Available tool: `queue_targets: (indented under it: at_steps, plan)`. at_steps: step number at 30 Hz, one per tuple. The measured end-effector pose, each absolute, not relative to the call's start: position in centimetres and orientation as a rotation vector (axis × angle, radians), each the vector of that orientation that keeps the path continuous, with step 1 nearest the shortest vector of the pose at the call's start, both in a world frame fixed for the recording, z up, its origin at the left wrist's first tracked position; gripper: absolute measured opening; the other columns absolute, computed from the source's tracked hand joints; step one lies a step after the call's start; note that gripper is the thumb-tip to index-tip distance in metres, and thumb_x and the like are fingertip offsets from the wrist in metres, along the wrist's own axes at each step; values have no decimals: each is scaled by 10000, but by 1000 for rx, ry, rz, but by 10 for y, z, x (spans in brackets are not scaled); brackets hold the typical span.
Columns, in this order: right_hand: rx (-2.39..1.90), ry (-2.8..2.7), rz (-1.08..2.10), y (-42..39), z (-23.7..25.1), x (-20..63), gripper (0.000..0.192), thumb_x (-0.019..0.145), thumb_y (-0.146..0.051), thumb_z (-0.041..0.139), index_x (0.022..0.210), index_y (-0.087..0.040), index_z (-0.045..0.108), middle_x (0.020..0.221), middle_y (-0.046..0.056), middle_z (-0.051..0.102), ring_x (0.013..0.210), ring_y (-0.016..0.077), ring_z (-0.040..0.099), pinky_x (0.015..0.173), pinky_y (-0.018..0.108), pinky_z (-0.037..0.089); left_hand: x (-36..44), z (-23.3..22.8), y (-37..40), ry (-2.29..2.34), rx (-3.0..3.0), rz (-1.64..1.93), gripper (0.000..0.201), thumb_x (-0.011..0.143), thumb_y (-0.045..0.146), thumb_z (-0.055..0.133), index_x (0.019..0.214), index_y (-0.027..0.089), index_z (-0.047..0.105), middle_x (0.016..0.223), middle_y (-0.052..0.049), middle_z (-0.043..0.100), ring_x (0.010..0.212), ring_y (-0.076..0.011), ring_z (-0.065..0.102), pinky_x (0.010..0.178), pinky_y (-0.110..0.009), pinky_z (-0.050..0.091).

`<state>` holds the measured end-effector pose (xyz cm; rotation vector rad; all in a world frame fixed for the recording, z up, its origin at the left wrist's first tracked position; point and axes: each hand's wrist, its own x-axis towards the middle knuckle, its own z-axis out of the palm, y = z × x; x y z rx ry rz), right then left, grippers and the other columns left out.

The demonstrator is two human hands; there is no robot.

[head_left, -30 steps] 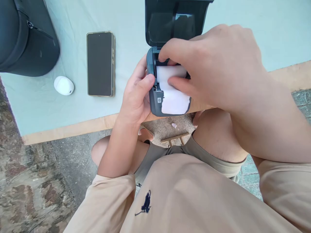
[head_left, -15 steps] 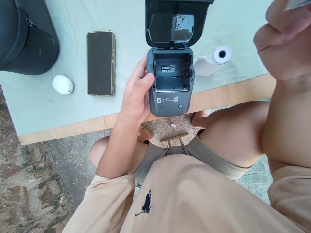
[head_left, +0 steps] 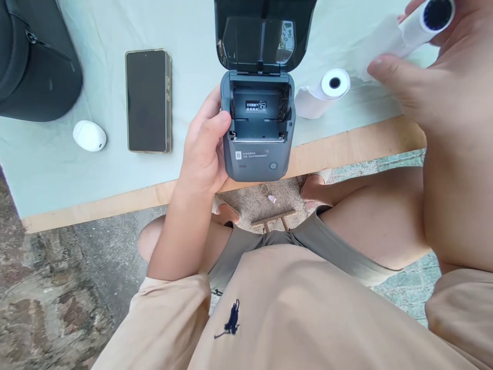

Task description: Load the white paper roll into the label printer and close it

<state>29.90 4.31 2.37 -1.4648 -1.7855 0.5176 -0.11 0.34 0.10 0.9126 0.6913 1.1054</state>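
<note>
Grey printer [head_left: 257, 139], lid up, bears unreadably small label text; left hand [head_left: 203, 149] fingers grip its side. Right of it, right hand [head_left: 419, 77] fingers hold a paper roll [head_left: 421, 23].

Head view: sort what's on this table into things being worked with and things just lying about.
Being worked with:
- label printer, lid open, paper bay bare, gripped by the left hand
- paper roll held up in the right hand

Lying about:
- second paper roll on the table beside the printer
- phone
- white earbud case
- black bag
</note>
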Motion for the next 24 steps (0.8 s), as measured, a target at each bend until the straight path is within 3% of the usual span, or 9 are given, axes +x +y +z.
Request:
queue_targets:
  at_steps: [4,8,11,15,20,24]
  plan:
    - [-1630,-1958,425,44,23,305,672,721,-265,724,1364,-199,539,1231,30,639,1110,144,621,859,291,385,2,5,0,770,890,1121,359,833,434,665,1154,272,658,1154,-47,697,1113,-275,665,914,-379,552]
    - [-1412,-1863,168,29,26,300,508,890,-458,552,1345,-231,564,1348,-17,573,1262,181,553,905,346,324,2,6,-1,769,897,1108,354,843,424,646,1164,276,652,1159,-51,696,1076,-261,664,898,-370,564]
    - [-1366,-1945,208,11,36,279,485,917,-429,509,1346,-212,577,1246,22,608,966,102,587,765,311,323,1,6,0,739,893,1104,358,848,408,638,1172,255,646,1168,-64,694,1083,-277,651,901,-383,566]
    - [-1411,-2287,351,7,39,250,601,833,-452,647,1357,-180,529,1311,125,504,687,-5,423,636,240,422,3,8,-1,752,886,1116,321,875,380,598,1162,246,651,1186,-70,692,1114,-279,645,960,-403,559]
    - [-1513,-2331,369,20,31,243,456,844,-285,656,1293,-317,582,1142,49,558,662,-14,442,693,224,439,3,6,0,739,907,1122,324,875,407,593,1157,255,646,1168,-66,697,1060,-251,656,908,-392,576]
    - [-1431,-2152,533,14,38,239,583,799,-310,713,1346,-292,512,1019,-14,569,746,-12,478,696,178,388,2,6,1,744,931,1098,362,859,417,597,1176,247,637,1215,-81,681,1114,-282,663,940,-420,576]
